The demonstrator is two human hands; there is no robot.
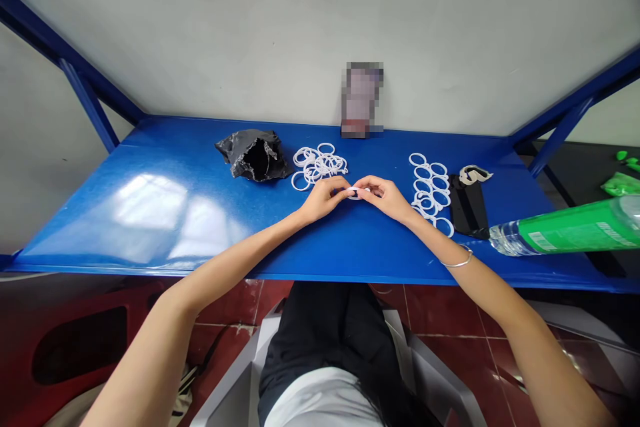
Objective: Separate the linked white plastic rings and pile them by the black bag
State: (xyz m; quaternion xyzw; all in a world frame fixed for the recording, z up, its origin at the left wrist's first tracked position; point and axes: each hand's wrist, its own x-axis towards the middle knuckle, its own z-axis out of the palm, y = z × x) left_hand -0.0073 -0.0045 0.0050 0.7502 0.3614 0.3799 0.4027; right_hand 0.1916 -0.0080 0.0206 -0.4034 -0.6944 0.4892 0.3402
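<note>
Between my two hands a white plastic ring (355, 197) is pinched just above the blue table. My left hand (327, 199) grips the ring's left side with thumb and fingertips. On its other side my right hand (383, 196) pinches it the same way; the fingers cover part of the ring. A loose heap of white rings (320, 163) lies just beyond my left hand. Right of my right hand, more white rings (431, 181) lie laid out in rough columns.
A crumpled black plastic bag (255, 155) gapes at the left of the blue table (280, 240). A pixelated upright object (361, 100) leans on the wall. At the right are a black flat object (469, 207), a beige-white band (475, 175) and a green-labelled bottle (575, 227) lying down.
</note>
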